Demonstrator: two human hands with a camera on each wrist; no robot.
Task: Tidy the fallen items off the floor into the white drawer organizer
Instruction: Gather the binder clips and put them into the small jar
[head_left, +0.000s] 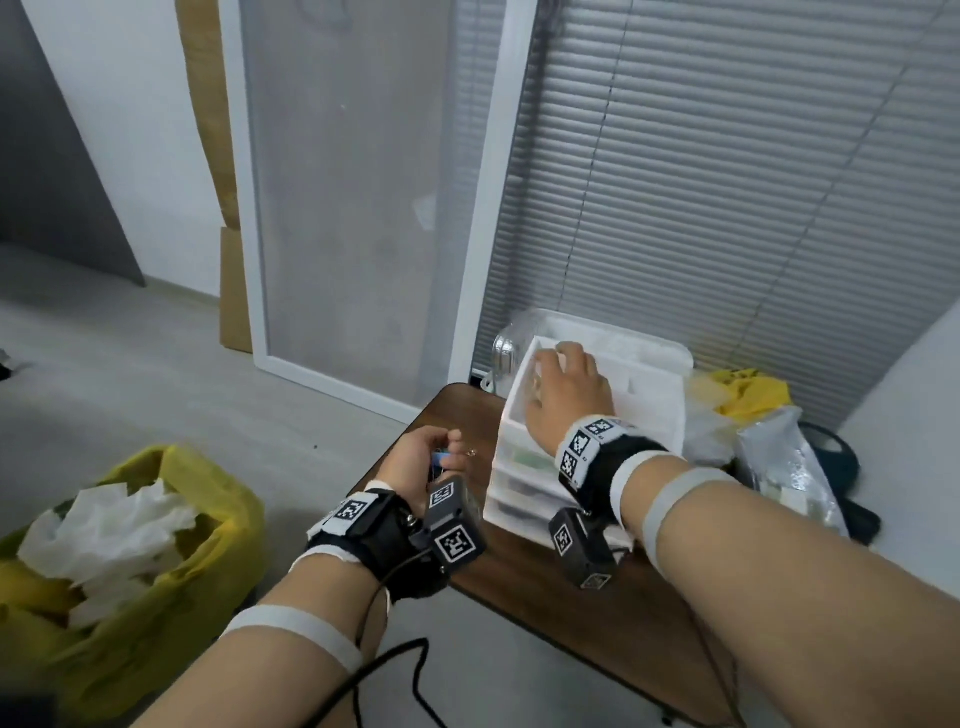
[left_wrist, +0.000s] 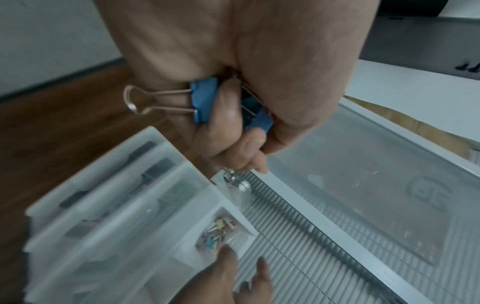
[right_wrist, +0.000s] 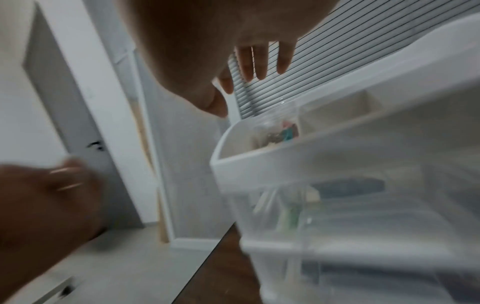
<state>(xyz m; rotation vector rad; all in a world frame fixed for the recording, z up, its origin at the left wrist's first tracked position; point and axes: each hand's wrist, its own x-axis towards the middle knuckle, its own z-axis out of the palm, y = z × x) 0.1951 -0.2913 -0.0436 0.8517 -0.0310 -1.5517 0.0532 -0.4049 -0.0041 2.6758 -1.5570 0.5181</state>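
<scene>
The white drawer organizer (head_left: 654, 395) stands on a dark wooden table (head_left: 524, 587), with translucent drawers below and open top compartments. My left hand (head_left: 426, 462) hovers by the table's left edge and grips blue binder clips (left_wrist: 203, 102) in its curled fingers. One wire handle (left_wrist: 137, 100) sticks out of the fist. My right hand (head_left: 561, 389) is above the organizer's top left compartment with its fingers (right_wrist: 259, 61) straight and spread, holding nothing. Small colourful clips (left_wrist: 215, 234) lie in that compartment (right_wrist: 272, 133).
A yellow bag (head_left: 171, 545) full of white paper sits on the floor at the left. Yellow and silver bags (head_left: 769, 431) crowd the table to the right of the organizer. Window blinds (head_left: 727, 182) and a white-framed panel (head_left: 353, 208) stand behind.
</scene>
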